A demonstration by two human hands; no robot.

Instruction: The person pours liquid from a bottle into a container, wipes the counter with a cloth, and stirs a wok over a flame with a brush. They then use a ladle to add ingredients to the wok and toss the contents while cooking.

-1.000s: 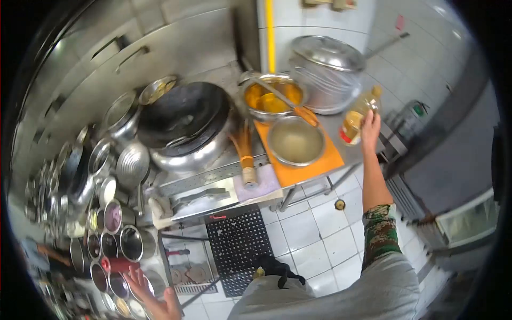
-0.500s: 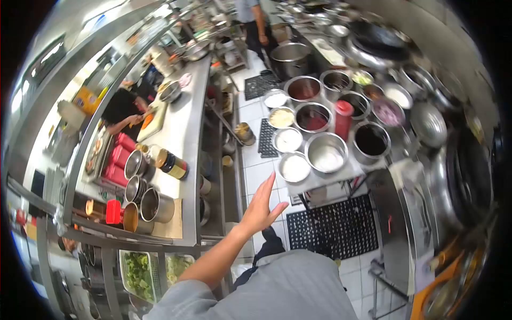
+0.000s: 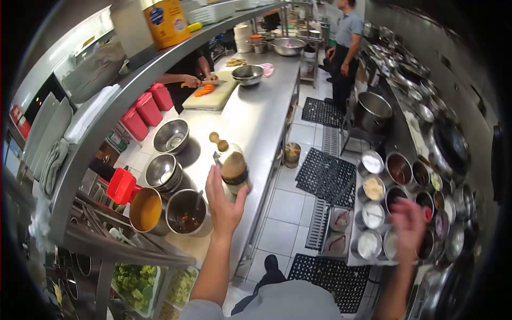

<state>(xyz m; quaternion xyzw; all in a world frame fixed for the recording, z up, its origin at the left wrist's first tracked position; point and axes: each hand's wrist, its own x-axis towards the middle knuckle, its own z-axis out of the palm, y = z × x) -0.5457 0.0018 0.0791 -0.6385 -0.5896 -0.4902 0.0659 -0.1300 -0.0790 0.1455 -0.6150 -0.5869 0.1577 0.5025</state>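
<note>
My left hand (image 3: 224, 205) is raised at the edge of the steel counter (image 3: 264, 128), thumb and fingers apart, and overlaps the near side of a jar with a tan lid (image 3: 234, 166). Left of it stand a steel pot with a dark sauce and a spoon (image 3: 185, 210), a pot of orange liquid (image 3: 146, 209) and stacked steel bowls (image 3: 161, 169). My right hand (image 3: 408, 224), smeared by motion, is over a low table of steel pots. Near it are a bowl of white powder (image 3: 369, 244) and a bowl of pale yellow bits (image 3: 374, 188).
Across the counter a person's hands (image 3: 193, 81) hold a knife over sliced carrot on a cutting board (image 3: 213, 95). Another person (image 3: 345, 48) stands at the back of the aisle, near a large pot (image 3: 373, 111). Black rubber mats (image 3: 326, 176) lie on the tiles. A shelf rail (image 3: 106, 117) crosses at left.
The view has swung left toward the counter. My left hand has gone from the aisle to beside the jar, and my right hand has come into view over the pots.
</note>
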